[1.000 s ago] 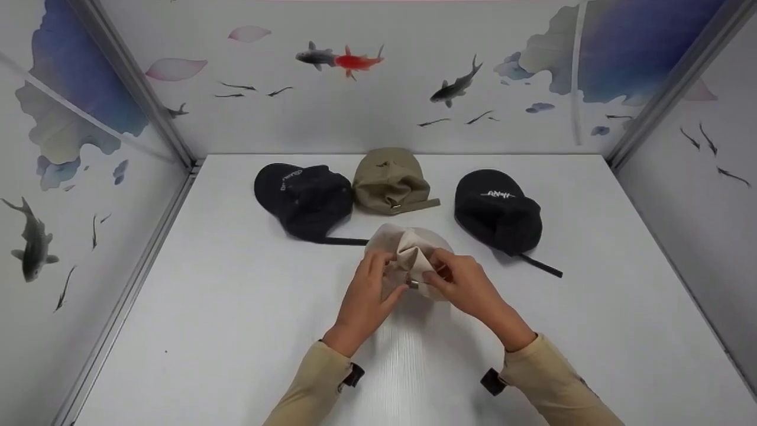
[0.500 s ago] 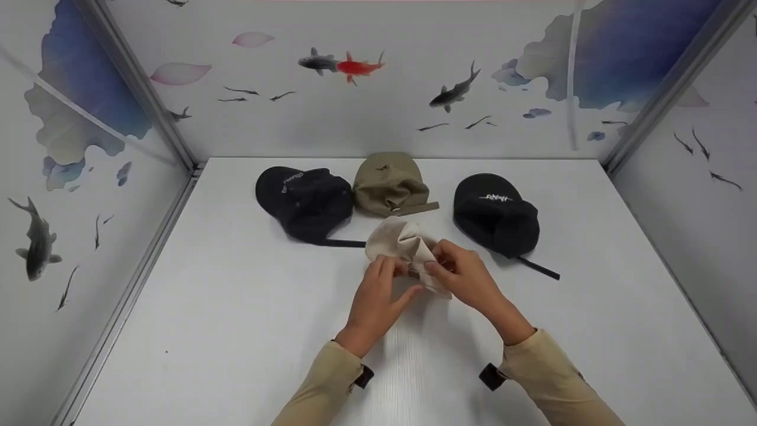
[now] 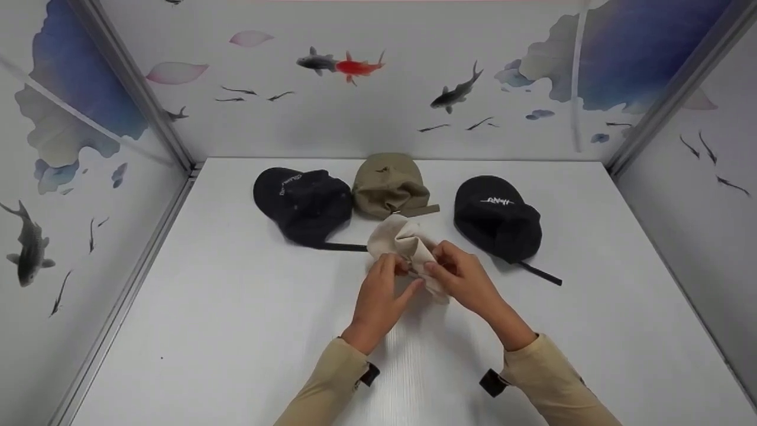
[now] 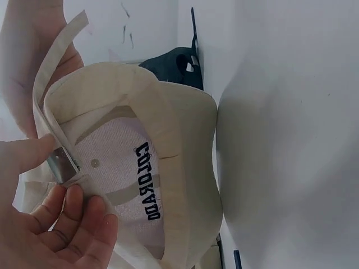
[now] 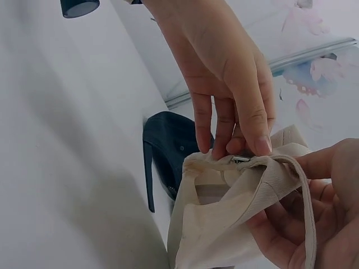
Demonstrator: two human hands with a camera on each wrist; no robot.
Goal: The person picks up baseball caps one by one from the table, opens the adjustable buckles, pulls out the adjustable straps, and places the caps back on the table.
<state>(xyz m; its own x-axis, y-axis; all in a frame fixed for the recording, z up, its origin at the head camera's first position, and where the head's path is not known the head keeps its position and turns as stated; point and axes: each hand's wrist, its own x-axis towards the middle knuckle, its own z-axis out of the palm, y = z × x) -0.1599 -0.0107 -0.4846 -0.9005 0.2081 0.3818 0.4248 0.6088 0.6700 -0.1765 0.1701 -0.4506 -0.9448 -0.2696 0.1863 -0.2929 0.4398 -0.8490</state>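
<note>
A cream cap (image 3: pixel 390 234) is held at the middle of the table, its back side facing the person. COLORADO lettering (image 4: pixel 147 182) shows inside it in the left wrist view. My left hand (image 3: pixel 381 296) has its thumb and fingers at the metal buckle (image 4: pixel 63 165) of the back strap, pinching it. With curled fingers my right hand (image 3: pixel 467 275) grips the cap's back edge beside the strap (image 5: pixel 308 218). The strap's loose end (image 4: pixel 76 25) curves up past the right hand in the left wrist view.
A navy cap (image 3: pixel 307 204) and an olive cap (image 3: pixel 390 183) lie behind, close together. To the right lies a black cap (image 3: pixel 497 216) with its strap trailing forward. Printed panels stand around the white table (image 3: pixel 236 331).
My left hand has shifted right and slightly away from the person, from the cap's left side to the buckle. The cap has tilted and crumpled a little; the right hand keeps its grip.
</note>
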